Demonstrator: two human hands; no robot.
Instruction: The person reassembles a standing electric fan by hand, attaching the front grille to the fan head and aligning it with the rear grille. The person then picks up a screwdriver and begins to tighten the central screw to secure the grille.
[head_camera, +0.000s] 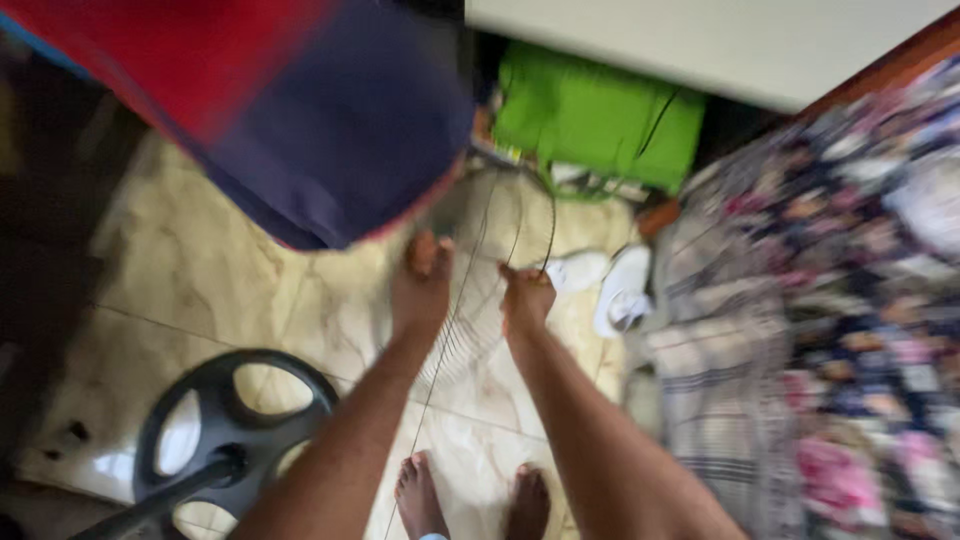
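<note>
The picture is motion-blurred. Both my hands hold a round wire fan grille upright above the tiled floor. My left hand lies against the grille's left part with its fingers curled on the wires. My right hand is closed on the wires near the grille's right rim. My two bare feet stand on the tiles below.
A black round fan base with its pole stands at the lower left. A red and navy cloth hangs at the upper left, a green bag lies beyond the grille. White shoes sit by a bed with patterned fabric on the right.
</note>
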